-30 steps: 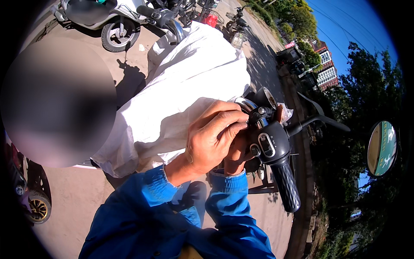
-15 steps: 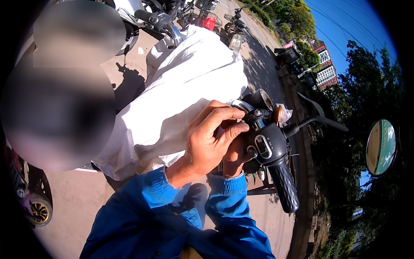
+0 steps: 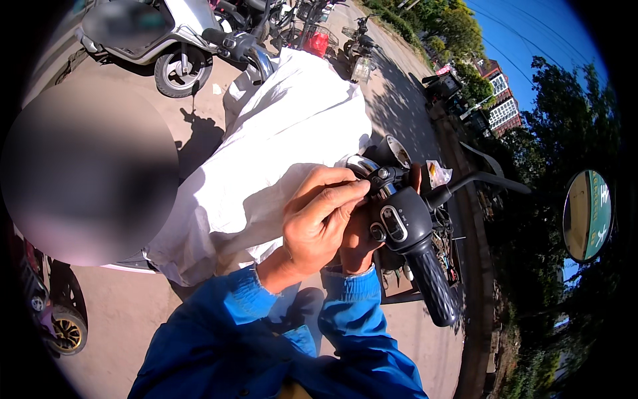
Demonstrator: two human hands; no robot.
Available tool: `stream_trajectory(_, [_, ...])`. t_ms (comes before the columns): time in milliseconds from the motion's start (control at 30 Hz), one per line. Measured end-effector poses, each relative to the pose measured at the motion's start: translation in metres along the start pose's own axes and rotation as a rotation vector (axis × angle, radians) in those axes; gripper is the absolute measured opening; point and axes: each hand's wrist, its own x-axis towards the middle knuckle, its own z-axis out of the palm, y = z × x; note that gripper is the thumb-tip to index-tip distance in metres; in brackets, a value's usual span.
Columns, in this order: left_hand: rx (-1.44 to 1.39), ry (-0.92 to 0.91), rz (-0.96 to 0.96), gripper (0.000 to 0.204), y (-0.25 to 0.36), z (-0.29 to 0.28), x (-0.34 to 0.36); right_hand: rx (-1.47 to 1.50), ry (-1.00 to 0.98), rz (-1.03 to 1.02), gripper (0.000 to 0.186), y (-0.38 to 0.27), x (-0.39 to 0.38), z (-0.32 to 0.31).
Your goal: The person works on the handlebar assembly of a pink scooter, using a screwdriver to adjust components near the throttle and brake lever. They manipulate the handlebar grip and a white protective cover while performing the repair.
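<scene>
Wheel, one, gold-spoked, at left. Cover, white, draped. Left hand, thumb and fingers pinched together beside the chrome bar; contents hidden. Right hand, partly behind it; grasp I cannot tell. Bar right of the cover, joining switch box and black grip. Mirror, oval, far right.

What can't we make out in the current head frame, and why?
All head view:
- Right hand: fingers mostly hidden behind left hand and black housing.
- Anything pinched by the left hand: covered by its own fingers.
- What's under the white cover: cloth hides it.
- White scooter: partly blurred, top cut off by the frame edge.
- Small bag: contents too small to tell.
</scene>
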Motion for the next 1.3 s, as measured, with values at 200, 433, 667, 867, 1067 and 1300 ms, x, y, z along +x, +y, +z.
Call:
stream_trajectory(200, [-0.094, 0.032, -0.156, 0.021, 0.0, 0.002, 0.005, -0.241, -0.063, -0.077, 0.087, 0.0, 0.0, 0.0])
stream_trajectory(433, [0.023, -0.006, -0.04, 0.02, -0.002, 0.002, -0.001, -0.19, 0.004, -0.101, 0.075, 0.003, 0.004, -0.008])
stream_trajectory(667, [-0.028, 0.014, -0.053, 0.02, 0.001, 0.0, 0.0, -0.391, -0.082, -0.195, 0.073, 0.002, 0.004, -0.008])
stream_trajectory(867, [0.012, -0.015, -0.093, 0.018, 0.0, -0.001, 0.004, -0.702, -0.121, -0.278, 0.074, -0.01, 0.006, -0.002])
stream_trajectory(1067, [0.123, -0.012, 0.055, 0.014, 0.0, 0.003, 0.008, -1.019, -0.179, -0.52, 0.069, -0.008, 0.012, -0.017])
stream_trajectory(1300, [0.054, -0.033, -0.029, 0.02, 0.006, 0.001, 0.003, -0.844, -0.213, -0.452, 0.061, -0.005, 0.009, -0.022])
